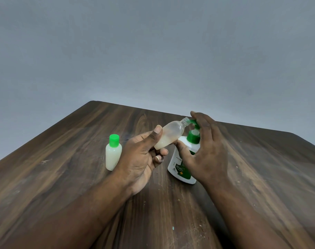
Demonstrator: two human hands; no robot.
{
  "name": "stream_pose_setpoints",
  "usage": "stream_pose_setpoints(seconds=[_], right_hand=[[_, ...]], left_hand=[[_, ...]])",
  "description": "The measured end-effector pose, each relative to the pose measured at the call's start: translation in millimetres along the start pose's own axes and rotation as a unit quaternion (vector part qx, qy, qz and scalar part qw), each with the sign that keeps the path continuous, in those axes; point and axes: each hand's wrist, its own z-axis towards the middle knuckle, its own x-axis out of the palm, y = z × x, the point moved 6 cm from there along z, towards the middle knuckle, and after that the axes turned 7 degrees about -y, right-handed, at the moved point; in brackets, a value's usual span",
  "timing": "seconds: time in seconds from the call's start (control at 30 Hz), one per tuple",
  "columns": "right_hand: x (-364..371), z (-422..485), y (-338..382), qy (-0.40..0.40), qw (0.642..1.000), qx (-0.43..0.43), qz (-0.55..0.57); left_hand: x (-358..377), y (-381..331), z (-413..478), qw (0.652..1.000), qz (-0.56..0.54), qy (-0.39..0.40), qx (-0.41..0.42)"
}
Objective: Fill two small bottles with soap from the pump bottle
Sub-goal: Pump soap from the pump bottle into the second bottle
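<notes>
My left hand [142,155] pinches a small clear bottle [171,134] by its base, tilted with its open neck against the green pump spout. Whitish soap sits in the bottle's lower part. My right hand [205,141] lies over the green pump head of the white pump bottle [179,168], fingers straight on top and thumb against the bottle's shoulder. The pump bottle stands on the wooden table [81,177]. A second small bottle [113,152], full of white soap and capped in green, stands upright just left of my left hand.
The dark wooden table's far edge runs close behind the bottles, with a grey wall beyond. Small pale specks dot the tabletop.
</notes>
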Motion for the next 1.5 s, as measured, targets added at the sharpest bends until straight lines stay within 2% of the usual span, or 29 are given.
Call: stream_pose_setpoints(seconds=[0.3,0.8,1.1,1.5], right_hand=[[1,-1,2,-0.029,0.999,0.016,0.042],[4,-5,4,-0.024,0.999,0.022,0.042],[7,-10,1,-0.058,0.997,0.010,0.043],[5,-5,1,-0.036,0.999,0.016,0.029]], left_hand=[[1,2,0,1.000,0.007,0.004,0.003],[-3,2,3,1.000,0.009,-0.010,0.006],[-5,3,4,1.000,0.011,-0.011,0.005],[-3,2,3,1.000,0.013,-0.002,0.006]])
